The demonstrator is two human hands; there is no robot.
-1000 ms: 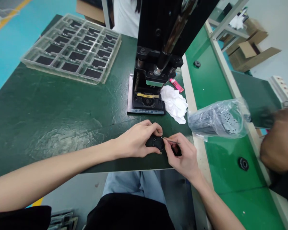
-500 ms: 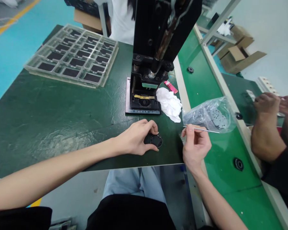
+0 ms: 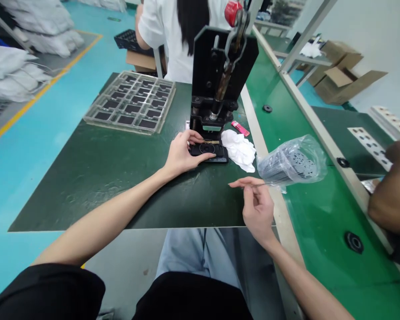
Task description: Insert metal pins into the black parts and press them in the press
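My left hand (image 3: 182, 153) reaches to the base of the black hand press (image 3: 220, 80) and rests on the round black part (image 3: 207, 149) seated in the press fixture, fingers curled around its left side. Closer to me, my right hand (image 3: 255, 206) hovers over the dark green mat (image 3: 103, 178) near its right edge. It pinches thin metal tweezers (image 3: 270, 183) between thumb and fingers, with the index finger stretched left. The tweezers point right toward a clear plastic bag (image 3: 291, 162) of dark parts.
A clear tray (image 3: 133, 104) of black parts sits at the mat's far left. A white cloth (image 3: 239, 149) and a pink item (image 3: 240, 128) lie right of the press. A person in white sits behind it. Another person's arm (image 3: 391, 195) is at right, over the green conveyor (image 3: 320, 213).
My left hand carried the round black part from the mat's near edge forward into the press fixture. My right hand drew the tweezers away from the part and now holds them lower. The view tilted up.
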